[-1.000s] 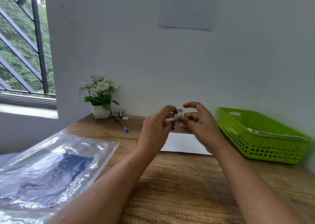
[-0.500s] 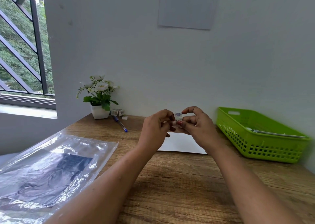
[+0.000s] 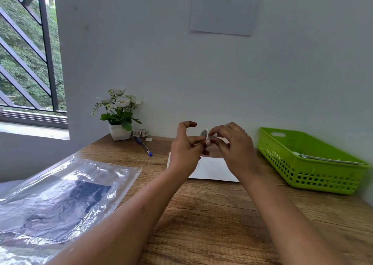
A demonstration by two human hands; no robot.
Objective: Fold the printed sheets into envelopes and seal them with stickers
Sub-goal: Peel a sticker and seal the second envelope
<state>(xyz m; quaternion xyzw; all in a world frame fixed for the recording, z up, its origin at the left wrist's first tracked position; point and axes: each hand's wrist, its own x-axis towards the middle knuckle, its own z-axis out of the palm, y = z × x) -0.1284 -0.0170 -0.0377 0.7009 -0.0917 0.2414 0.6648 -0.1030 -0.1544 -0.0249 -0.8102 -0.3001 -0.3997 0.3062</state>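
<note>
Both hands are raised above the desk in the middle of the view. Between them is a small round sticker point(image 3: 204, 133) on its backing. My left hand point(image 3: 186, 146) pinches it from below with thumb and a finger, index finger lifted. My right hand point(image 3: 232, 143) pinches its right side with curled fingertips. Under the hands a white folded sheet point(image 3: 214, 169) lies flat on the wooden desk point(image 3: 212, 214), partly hidden by both wrists.
A green basket point(image 3: 310, 162) holding paper stands at the right. A clear plastic bag point(image 3: 60, 194) with dark sheets lies at the left. At the back wall are a white flower pot point(image 3: 120, 131), a sticker roll point(image 3: 141, 132) and a blue pen point(image 3: 143, 146).
The hands have stayed close together above the sheet. My left index finger has lifted away and the sticker now shows more edge-on between the fingertips.
</note>
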